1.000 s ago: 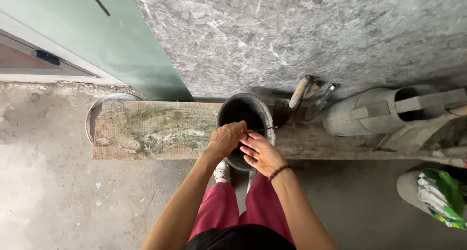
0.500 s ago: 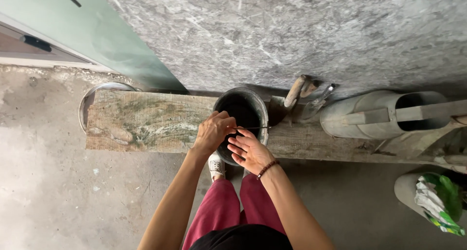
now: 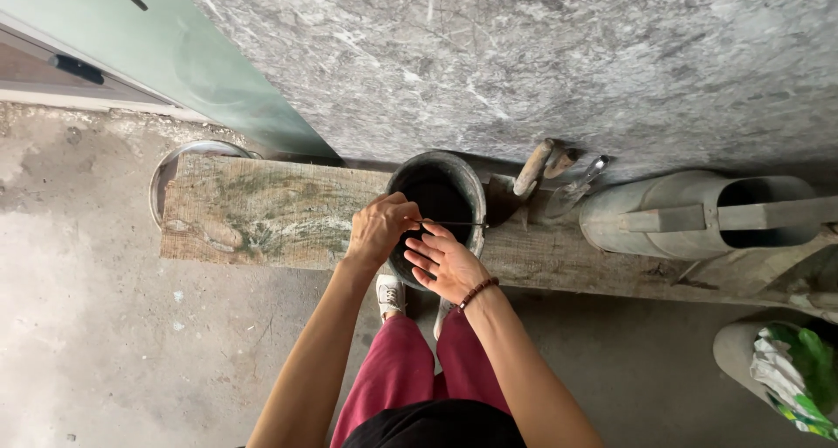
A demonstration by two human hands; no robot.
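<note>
The inside of the metal bucket (image 3: pixel 441 195) is so dark that I cannot tell what is in it, and the person's hands cover its near edge. The bucket stands on a long wooden plank (image 3: pixel 262 217), close to the grey stone wall (image 3: pixel 541 55). The left hand (image 3: pixel 380 230) is curled over the bucket's near rim and its fingers pinch the thin wire handle (image 3: pixel 454 224), which lies flat across the bucket's mouth. The right hand (image 3: pixel 447 263) is open with the palm up and the fingers spread, just below the wire at the bucket's near edge; I cannot tell if it touches the wire. Right of the bucket, two small tools with wooden handles (image 3: pixel 546 173) lean by the wall, but their ends are hard to see. Further right of the bucket lies a metal watering can (image 3: pixel 690 217) on its side, cut off at the picture's edge. Left of the bucket, a round metal rim (image 3: pixel 175 164) peeks out from behind the plank, mostly hidden. Far to the right and below the bucket, a pot with green and white stuff (image 3: pixel 790 369) is cut off too. Below the bucket, one white shoe (image 3: pixel 390 293) shows.
</note>
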